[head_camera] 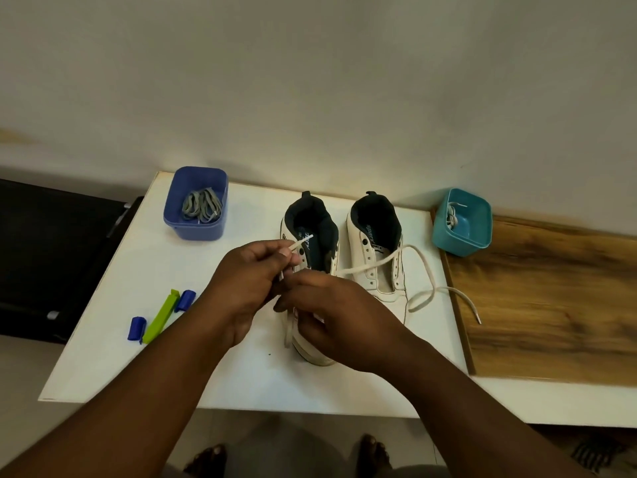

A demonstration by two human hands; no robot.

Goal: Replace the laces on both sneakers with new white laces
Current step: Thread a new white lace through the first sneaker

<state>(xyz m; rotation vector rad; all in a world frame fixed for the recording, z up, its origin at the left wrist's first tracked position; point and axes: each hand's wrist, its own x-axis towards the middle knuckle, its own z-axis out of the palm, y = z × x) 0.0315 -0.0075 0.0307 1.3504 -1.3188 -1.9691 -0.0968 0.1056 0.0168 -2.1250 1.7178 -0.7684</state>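
I see left hand (248, 270) pinching the lace tip (303, 240), aimed up-right at the left sneaker (310, 257) eyelets; right hand (331, 305) grip on lace unclear.

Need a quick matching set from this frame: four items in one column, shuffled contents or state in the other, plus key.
Items:
1. blue tub
2. teal tub
3. left hand
4. right sneaker

States:
A. pinches the tip of the white lace
B. holds a bundle of grey laces
C. eyelets bare, lace only draped across it
D. holds one coiled white lace, far right on the table

Pairs: 1-B, 2-D, 3-A, 4-C
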